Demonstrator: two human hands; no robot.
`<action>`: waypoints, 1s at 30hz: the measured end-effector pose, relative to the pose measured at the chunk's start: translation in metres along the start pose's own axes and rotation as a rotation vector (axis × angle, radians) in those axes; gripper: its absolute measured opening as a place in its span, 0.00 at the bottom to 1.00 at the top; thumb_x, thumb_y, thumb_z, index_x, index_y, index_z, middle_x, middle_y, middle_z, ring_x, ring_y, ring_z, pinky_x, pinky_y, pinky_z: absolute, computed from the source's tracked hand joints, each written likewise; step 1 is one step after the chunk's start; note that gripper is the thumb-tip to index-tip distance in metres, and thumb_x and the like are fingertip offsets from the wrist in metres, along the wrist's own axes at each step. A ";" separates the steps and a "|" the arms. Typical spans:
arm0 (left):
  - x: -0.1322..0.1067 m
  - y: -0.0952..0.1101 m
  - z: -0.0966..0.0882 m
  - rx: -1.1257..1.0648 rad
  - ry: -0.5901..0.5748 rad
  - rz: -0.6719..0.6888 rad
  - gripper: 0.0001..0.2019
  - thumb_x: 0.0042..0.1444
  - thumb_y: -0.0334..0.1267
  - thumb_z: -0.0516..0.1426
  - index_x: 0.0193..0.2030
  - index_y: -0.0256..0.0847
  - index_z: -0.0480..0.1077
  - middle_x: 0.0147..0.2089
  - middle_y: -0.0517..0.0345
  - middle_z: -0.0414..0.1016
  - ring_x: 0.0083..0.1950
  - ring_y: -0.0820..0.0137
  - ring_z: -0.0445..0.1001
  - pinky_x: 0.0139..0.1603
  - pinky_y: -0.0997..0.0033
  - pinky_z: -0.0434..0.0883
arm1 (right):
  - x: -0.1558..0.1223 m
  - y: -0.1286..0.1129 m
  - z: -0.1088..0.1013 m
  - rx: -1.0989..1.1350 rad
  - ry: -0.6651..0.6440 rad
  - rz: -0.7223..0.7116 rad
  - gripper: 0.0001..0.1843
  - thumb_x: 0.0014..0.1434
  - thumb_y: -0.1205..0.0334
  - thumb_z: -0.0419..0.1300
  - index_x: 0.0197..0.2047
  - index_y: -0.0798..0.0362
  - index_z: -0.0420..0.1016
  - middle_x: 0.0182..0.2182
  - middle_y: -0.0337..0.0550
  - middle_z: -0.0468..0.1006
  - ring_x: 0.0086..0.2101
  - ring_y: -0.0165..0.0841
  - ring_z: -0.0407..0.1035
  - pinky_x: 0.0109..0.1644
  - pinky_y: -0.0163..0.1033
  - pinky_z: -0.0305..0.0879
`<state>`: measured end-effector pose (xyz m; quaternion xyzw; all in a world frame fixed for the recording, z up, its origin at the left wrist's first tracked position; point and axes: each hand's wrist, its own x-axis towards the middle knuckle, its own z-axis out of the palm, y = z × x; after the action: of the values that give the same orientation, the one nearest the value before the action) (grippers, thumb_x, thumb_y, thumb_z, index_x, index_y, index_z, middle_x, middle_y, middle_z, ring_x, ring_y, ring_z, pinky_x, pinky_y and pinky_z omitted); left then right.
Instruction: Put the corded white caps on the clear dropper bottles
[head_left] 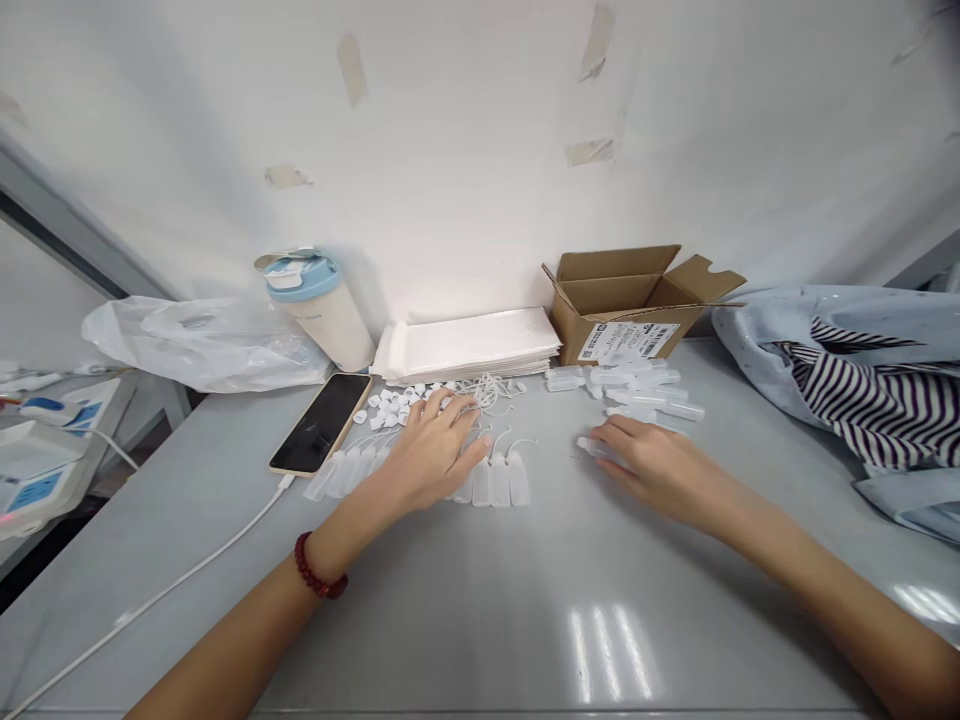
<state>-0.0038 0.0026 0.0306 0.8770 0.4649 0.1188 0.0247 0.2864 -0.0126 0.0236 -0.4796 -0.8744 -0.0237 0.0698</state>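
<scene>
My left hand (pixel 435 455) reaches over a row of small translucent plastic bottles (pixel 500 482), its fingers stretched out and the thumb apart. Its fingertips are nearest to a pile of white caps (pixel 390 408) and a tangle of thin white strings (pixel 487 393). Curled white strings stick up from the bottles' necks, and my hand hides the middle of the row. Farther right, my right hand (pixel 645 462) has its fingers closed around a small translucent bottle (pixel 592 446), whose neck end points left. Just beyond it lies a loose heap of similar bottles (pixel 637 385).
Behind the caps lies a stack of white padded envelopes (pixel 472 343), beside an open cardboard box (pixel 615 310). A tumbler (pixel 322 310), a plastic bag (pixel 202 345) and a phone (pixel 322 423) with a charging cable (pixel 202 580) are at left. Folded cloth (pixel 862 390) sits at right.
</scene>
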 end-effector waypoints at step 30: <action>0.000 -0.007 0.004 -0.185 0.014 -0.097 0.26 0.67 0.51 0.39 0.63 0.38 0.59 0.67 0.51 0.58 0.68 0.51 0.47 0.64 0.43 0.51 | 0.004 -0.031 0.012 0.343 0.245 -0.112 0.11 0.66 0.65 0.50 0.50 0.54 0.66 0.41 0.53 0.76 0.38 0.41 0.72 0.40 0.47 0.71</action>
<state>-0.0085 0.0072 0.0253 0.8466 0.4940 0.1662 0.1082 0.2570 -0.0241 0.0133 -0.4050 -0.8759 0.0635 0.2546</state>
